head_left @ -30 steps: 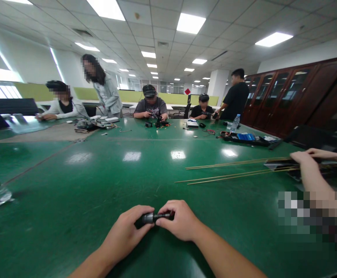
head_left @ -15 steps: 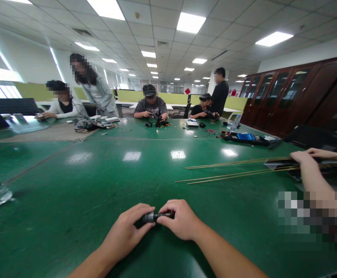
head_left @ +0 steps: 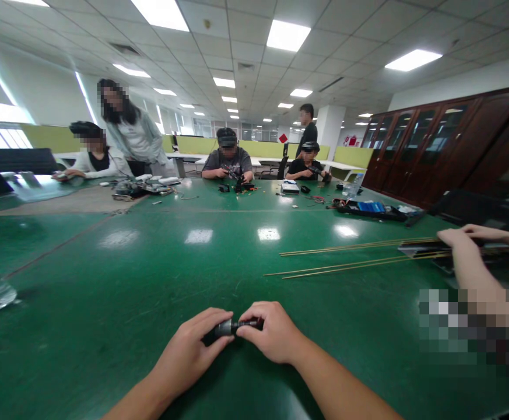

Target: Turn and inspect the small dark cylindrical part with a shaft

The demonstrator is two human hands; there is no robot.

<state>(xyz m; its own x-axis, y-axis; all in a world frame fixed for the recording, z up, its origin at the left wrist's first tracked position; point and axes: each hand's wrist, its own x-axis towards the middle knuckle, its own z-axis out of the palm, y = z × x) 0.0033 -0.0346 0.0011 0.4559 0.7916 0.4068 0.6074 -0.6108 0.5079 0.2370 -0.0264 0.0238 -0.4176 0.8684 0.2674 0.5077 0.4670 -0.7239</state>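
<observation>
Black and silver, the cylindrical part [head_left: 224,328] sits between both hands, over the green bench [head_left: 149,280]. The left hand [head_left: 190,344] has its fingers clamped on the thick body; the right hand [head_left: 271,332] pinches the thin dark end. Contact with the bench is hard to confirm. Compared with half a second earlier, a standing co-worker [head_left: 309,129] has shifted leftward; both grips are unchanged, so the work shows no visible advance.

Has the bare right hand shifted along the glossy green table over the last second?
No. Judged against the thin golden rods lying on the table, the right hand shows no visible shift either way.
</observation>
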